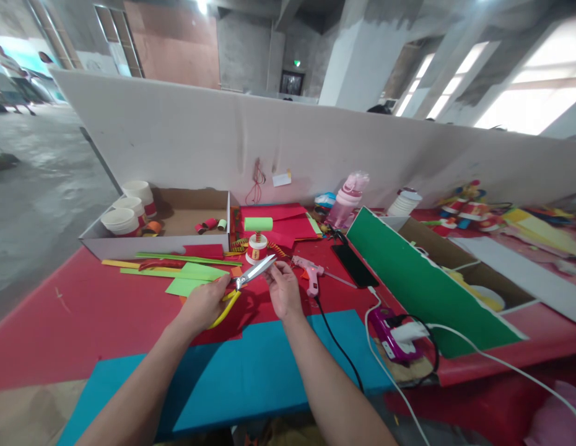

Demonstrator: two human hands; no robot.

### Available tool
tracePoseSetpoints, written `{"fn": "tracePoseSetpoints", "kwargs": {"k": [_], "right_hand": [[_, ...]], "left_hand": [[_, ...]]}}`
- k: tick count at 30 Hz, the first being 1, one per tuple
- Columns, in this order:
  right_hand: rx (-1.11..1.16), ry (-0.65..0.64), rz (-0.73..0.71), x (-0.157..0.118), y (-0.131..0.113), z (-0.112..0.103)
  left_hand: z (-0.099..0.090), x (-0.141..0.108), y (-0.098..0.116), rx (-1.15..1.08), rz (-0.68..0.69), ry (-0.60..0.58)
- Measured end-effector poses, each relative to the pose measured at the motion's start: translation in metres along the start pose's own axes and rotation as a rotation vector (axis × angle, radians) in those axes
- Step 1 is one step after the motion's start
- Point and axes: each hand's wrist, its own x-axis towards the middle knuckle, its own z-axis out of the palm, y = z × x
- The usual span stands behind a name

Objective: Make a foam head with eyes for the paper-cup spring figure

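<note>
My left hand (205, 305) is closed around scissors (256, 271) with yellow handles. Their silver blades point up and to the right. Beside the blade tips is my right hand (284, 290), its fingers curled together; whatever they pinch, if anything, is too small to make out. Just behind the blades stands a small white and red paper cup (257, 249), upside down, with a spring-like paper strip on top and a light green paper roll (259, 224) lying across it. Light green paper sheets (195, 277) lie to the left of the scissors.
A pink glue gun (311, 275) with a black cord lies right of my hands, near a black phone (355, 265). An open box (153, 248) with cups stands left. A green-sided box (422, 279) and a purple power strip (394, 337) with cables are at right. Blue sheeting (251, 371) covers the front.
</note>
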Motion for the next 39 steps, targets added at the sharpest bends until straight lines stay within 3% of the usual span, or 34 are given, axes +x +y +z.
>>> {"fn": "tracePoseSetpoints", "kwargs": {"k": [39], "right_hand": [[0.008, -0.008, 0.019, -0.0002, 0.0002, 0.0000]], "left_hand": [[-0.0019, 0.0003, -0.0025, 0.006, 0.001, -0.016]]}}
